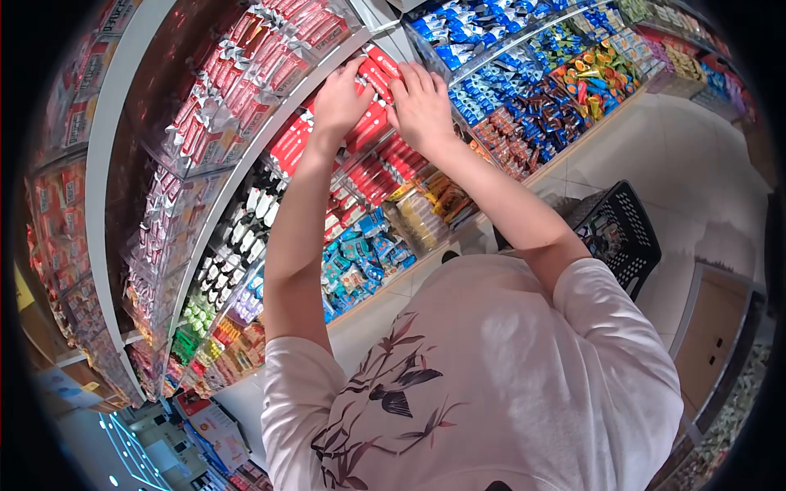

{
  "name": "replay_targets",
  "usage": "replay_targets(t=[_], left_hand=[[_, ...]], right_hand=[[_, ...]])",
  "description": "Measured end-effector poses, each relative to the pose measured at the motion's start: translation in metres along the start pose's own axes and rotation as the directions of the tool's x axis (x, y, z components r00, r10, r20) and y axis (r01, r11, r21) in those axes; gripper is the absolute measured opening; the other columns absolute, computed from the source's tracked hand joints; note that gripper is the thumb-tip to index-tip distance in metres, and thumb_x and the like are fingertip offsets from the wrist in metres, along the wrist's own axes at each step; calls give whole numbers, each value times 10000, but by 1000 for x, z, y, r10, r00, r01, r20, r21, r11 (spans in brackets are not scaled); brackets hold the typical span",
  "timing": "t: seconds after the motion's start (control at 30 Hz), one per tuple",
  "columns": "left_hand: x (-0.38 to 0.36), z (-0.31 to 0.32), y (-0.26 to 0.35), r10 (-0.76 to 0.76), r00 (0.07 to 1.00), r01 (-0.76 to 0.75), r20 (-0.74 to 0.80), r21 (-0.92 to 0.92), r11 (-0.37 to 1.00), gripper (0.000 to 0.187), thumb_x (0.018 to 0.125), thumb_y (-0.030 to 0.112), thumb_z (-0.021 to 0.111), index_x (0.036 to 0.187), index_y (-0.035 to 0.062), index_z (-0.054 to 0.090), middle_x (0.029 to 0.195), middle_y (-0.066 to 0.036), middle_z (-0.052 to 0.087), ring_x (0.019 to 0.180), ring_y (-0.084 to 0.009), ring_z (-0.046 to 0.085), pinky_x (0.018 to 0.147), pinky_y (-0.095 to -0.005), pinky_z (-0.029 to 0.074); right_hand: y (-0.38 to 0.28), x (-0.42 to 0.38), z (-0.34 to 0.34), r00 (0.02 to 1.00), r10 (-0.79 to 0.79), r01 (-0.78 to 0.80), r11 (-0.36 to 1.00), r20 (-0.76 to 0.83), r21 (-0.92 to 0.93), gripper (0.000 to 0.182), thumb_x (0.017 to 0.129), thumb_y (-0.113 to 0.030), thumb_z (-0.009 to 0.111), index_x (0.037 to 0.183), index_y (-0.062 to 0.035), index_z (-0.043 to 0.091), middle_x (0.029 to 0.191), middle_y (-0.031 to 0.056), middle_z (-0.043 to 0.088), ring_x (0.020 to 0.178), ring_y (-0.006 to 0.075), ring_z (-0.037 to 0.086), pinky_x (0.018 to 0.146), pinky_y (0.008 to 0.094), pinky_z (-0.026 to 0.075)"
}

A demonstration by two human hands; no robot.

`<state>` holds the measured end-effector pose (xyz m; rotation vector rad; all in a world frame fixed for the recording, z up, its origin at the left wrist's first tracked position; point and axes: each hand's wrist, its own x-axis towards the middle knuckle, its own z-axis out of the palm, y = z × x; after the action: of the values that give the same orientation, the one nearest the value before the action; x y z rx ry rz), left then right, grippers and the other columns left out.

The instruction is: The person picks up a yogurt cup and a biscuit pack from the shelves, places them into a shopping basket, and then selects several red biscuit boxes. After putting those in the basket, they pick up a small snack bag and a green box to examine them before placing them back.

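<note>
Both my arms reach up to a shelf bin of red wrapped packets (378, 74) near the top middle. On the left side of these packets lies my left hand (342, 100), its fingers curled over their edge. My right hand (422, 106) rests on their right side with its fingers spread a little. Whether either hand grips a packet is hard to make out. More red packets (370, 123) show between and below my hands, and red-and-white ones (291, 147) lie to the left.
Clear bins of pink-and-red sweets (246, 65) rise at the left. Blue packets (467, 33) fill bins at the upper right. Teal bags (356, 258) and a clear jar (419, 219) sit lower. A black basket (643, 237) stands on the tiled floor (696, 164) at the right.
</note>
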<state>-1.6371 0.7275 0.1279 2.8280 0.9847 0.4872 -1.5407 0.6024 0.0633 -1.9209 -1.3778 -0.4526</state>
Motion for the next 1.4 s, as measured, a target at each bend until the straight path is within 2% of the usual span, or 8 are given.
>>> replay_targets(t=[0.3, 0.57, 0.67, 0.77, 0.8, 1.03, 1.3, 1.4], left_hand=[[6, 4, -8, 49, 999, -49, 20, 14, 999, 580, 822, 306, 615, 1348, 122, 451, 1155, -215, 592, 1058, -367, 582, 905, -433, 476], [-4, 6, -1, 0, 1000, 0, -15, -9, 1000, 555, 837, 305, 605, 1350, 167, 444, 1187, -194, 562, 1067, -360, 575, 914, -420, 469], [-3, 8, -2, 16, 999, -16, -28, 4, 1000, 547, 839, 308, 606, 1345, 174, 445, 1189, -179, 554, 1057, -356, 578, 902, -427, 475], [-3, 1, 2, 15, 1000, -15, 17, 42, 999, 542, 838, 303, 608, 1340, 176, 449, 1180, -165, 557, 1056, -350, 578, 887, -434, 482], [-3, -1, 5, 13, 999, -15, 40, 58, 998, 540, 837, 300, 608, 1338, 175, 451, 1177, -160, 559, 1057, -348, 577, 882, -436, 484], [-9, -10, 19, 225, 972, -233, 62, 323, 917, 412, 853, 245, 601, 1247, 152, 525, 1056, -112, 564, 965, -307, 596, 793, -413, 521], [-7, -11, 11, 527, 846, -517, 82, 367, 773, 266, 796, 122, 575, 1057, 73, 573, 978, -92, 556, 890, -276, 581, 696, -400, 517], [-6, -14, 17, 521, 843, -523, 129, 419, 742, 244, 792, 114, 559, 1032, 73, 577, 975, -83, 556, 893, -270, 585, 674, -390, 509]], right_hand=[[0, 12, 2, 998, -58, 58, 996, -2, -74, 332, 746, -229, 657, 1008, -54, 550, 1214, 129, 526, 1247, 258, 436, 1022, 495, 317], [2, 3, -8, 991, -59, 62, 998, -123, 19, 273, 748, -205, 661, 969, -77, 566, 1135, 102, 549, 1202, 254, 471, 1008, 444, 335], [5, -11, -22, 994, -1, 14, 992, -106, 126, 277, 766, -205, 692, 981, -79, 570, 1089, 88, 565, 1095, 262, 526, 935, 409, 396], [1, -28, -28, 986, 124, -139, 980, 112, 142, 280, 793, -211, 687, 1015, -75, 583, 1033, 86, 577, 997, 266, 554, 863, 396, 440], [2, -32, -25, 989, 121, -132, 979, 83, 153, 295, 792, -229, 686, 1028, -82, 587, 1020, 80, 574, 988, 260, 556, 848, 390, 441], [8, -36, -9, 991, 131, -132, 963, 20, 236, 323, 808, -268, 668, 1069, -92, 596, 951, 79, 586, 938, 259, 576, 799, 381, 459], [3, -31, -18, 989, 142, -150, 949, 49, 276, 269, 820, -243, 643, 1034, -86, 602, 931, 88, 599, 914, 276, 596, 779, 397, 483], [3, -32, -15, 989, 142, -149, 948, 47, 280, 293, 816, -236, 642, 1060, -81, 596, 943, 93, 601, 920, 277, 598, 782, 396, 488]])
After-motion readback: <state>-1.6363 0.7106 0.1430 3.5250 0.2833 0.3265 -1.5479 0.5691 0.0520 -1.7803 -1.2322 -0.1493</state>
